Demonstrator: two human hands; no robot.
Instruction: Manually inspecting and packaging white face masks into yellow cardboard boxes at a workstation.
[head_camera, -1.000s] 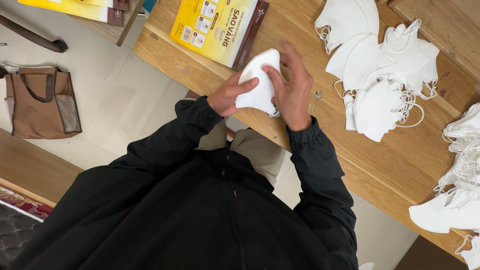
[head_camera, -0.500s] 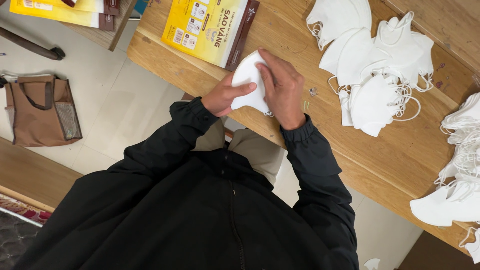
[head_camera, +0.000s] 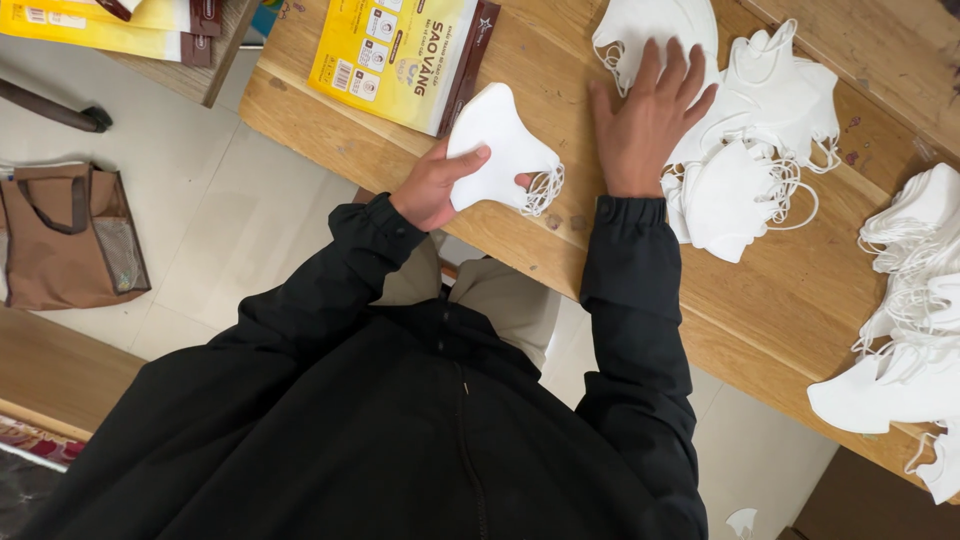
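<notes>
On the wooden table (head_camera: 560, 245), left hand (head_camera: 432, 188) pinching folded white mask (head_camera: 497, 150), right hand (head_camera: 648, 118) flat, fingers spread, on mask pile (head_camera: 745, 150).

Black zip-front jacket (head_camera: 420, 420), elastic-cuffed sleeves (head_camera: 625, 215); seemingly beige trousers (head_camera: 505, 300) beneath.

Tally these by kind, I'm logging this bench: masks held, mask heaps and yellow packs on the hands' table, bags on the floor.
Mask held in the left hand: 1
Mask heaps: 2, near heap under the right hand, far heap at the table edge
Yellow pack: 1
Brown bag: 1
Total: 5
</notes>
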